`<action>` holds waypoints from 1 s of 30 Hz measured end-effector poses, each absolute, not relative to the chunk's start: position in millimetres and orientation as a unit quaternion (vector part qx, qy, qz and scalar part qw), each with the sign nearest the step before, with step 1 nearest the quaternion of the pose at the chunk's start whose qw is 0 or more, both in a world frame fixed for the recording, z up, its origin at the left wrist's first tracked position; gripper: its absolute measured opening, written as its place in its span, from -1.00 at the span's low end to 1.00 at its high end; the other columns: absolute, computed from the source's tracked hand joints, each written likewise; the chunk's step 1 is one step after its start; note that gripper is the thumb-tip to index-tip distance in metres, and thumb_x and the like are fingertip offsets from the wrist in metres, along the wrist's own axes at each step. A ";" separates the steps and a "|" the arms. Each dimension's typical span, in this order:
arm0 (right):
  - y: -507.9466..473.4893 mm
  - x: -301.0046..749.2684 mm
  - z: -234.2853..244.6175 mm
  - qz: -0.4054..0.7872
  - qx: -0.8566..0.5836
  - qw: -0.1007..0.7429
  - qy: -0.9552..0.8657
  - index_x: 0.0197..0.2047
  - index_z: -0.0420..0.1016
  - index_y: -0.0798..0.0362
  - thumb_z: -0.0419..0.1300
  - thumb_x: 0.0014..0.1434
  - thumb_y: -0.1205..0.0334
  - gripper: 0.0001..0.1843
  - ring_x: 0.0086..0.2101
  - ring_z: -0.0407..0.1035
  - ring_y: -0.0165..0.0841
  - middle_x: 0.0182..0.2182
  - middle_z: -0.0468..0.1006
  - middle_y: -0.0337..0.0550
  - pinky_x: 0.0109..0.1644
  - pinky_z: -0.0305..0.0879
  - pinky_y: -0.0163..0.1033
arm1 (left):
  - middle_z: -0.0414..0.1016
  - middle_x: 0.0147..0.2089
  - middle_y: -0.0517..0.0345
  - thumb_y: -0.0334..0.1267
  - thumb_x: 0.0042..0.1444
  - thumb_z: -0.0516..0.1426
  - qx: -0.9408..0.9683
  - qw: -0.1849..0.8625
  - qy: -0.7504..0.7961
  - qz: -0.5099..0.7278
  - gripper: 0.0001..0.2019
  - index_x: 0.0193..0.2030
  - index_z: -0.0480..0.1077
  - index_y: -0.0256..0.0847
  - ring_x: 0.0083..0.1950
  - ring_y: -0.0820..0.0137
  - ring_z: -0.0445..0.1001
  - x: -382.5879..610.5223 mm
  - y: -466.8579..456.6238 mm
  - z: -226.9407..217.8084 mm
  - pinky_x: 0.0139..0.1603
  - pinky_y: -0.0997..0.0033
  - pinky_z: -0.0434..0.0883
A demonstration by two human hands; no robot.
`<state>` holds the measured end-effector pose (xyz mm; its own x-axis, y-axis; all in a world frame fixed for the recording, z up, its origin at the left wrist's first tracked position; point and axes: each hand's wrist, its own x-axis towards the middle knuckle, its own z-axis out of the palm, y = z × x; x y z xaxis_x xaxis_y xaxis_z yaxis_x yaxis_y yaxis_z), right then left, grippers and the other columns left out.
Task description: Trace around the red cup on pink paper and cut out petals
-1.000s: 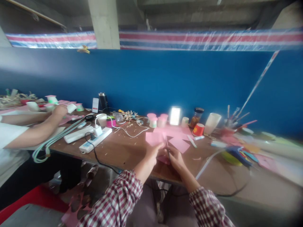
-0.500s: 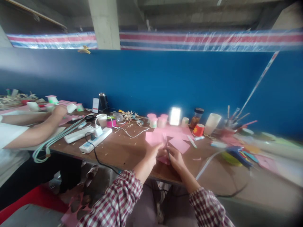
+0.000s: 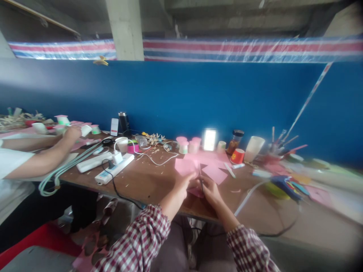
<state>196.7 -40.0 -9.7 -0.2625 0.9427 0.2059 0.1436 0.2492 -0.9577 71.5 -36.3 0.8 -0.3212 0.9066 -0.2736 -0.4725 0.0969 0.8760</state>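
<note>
My left hand [image 3: 183, 182] pinches the lower edge of a pink paper sheet [image 3: 184, 165] held up over the near edge of the brown table [image 3: 147, 179]. Just to its right, my right hand [image 3: 210, 189] is closed around scissors [image 3: 200, 177], whose blades point up into the paper. A small pink scrap [image 3: 196, 192] lies under my hands. Both forearms wear red-and-white checked sleeves.
More pink sheets [image 3: 214, 173], pink-lidded cups [image 3: 187, 143], a red cup [image 3: 237, 155], a jar [image 3: 235, 141] and a white cup [image 3: 254, 147] stand beyond. A power strip [image 3: 114, 167] with cables lies left. A co-worker's arm [image 3: 42, 158] reaches over the table's left end. A glue gun [image 3: 283, 184] lies right.
</note>
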 end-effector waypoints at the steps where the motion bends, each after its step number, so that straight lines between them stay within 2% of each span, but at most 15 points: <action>1: -39.9 196.8 -9.7 0.450 -0.414 0.445 -0.654 -0.18 0.48 0.19 0.18 0.00 -0.09 -0.50 -0.57 0.36 -0.36 -0.55 0.50 -0.15 -0.60 0.33 -0.33 | 0.53 -0.49 0.01 -0.30 -0.34 0.34 0.216 0.543 0.504 0.636 -0.71 -0.41 0.47 -0.39 -0.52 0.35 0.49 71.3 -36.1 0.1 -0.52 0.42 0.41; 5: -40.4 196.9 -9.2 0.452 -0.411 0.449 -0.652 -0.19 0.48 0.16 0.19 -0.01 -0.09 -0.52 -0.54 0.37 -0.35 -0.52 0.51 -0.15 -0.58 0.34 -0.34 | 0.52 -0.52 0.01 -0.30 -0.33 0.33 0.223 0.550 0.499 0.631 -0.73 -0.43 0.47 -0.40 -0.55 0.36 0.48 70.0 -35.6 -1.9 -0.53 0.42 0.41; 10: -41.6 196.2 -8.3 0.464 -0.403 0.444 -0.651 -0.24 0.47 0.15 0.17 0.02 -0.11 -0.54 -0.66 0.26 -0.44 -0.63 0.41 -0.25 -0.65 0.29 -0.36 | 0.52 -0.49 0.04 -0.31 -0.34 0.34 0.219 0.547 0.503 0.633 -0.71 -0.42 0.46 -0.40 -0.53 0.39 0.48 68.3 -34.8 -3.1 -0.52 0.45 0.41; 19: -42.1 196.5 -6.3 0.457 -0.397 0.447 -0.659 -0.22 0.48 0.17 0.16 0.01 -0.10 -0.52 -0.59 0.31 -0.40 -0.53 0.50 -0.14 -0.63 0.29 -0.36 | 0.51 -0.52 0.05 -0.32 -0.31 0.32 0.218 0.551 0.501 0.631 -0.77 -0.47 0.45 -0.37 -0.54 0.38 0.47 68.6 -35.4 -1.4 -0.54 0.44 0.38; 25: -42.4 196.5 -5.1 0.443 -0.398 0.449 -0.666 -0.28 0.50 0.16 0.17 0.01 -0.07 -0.57 -0.60 0.30 -0.41 -0.56 0.48 -0.16 -0.61 0.27 -0.36 | 0.54 -0.45 0.05 -0.33 -0.32 0.33 0.210 0.545 0.509 0.632 -0.75 -0.43 0.45 -0.34 -0.48 0.40 0.50 68.5 -35.6 -0.1 -0.48 0.48 0.40; 30: -42.2 196.6 -5.5 0.438 -0.398 0.453 -0.666 -0.29 0.51 0.17 0.17 0.01 -0.07 -0.58 -0.59 0.30 -0.41 -0.57 0.47 -0.17 -0.59 0.27 -0.36 | 0.53 -0.48 0.05 -0.30 -0.30 0.33 0.203 0.550 0.509 0.629 -0.72 -0.40 0.42 -0.33 -0.54 0.38 0.48 69.2 -35.8 1.1 -0.54 0.44 0.40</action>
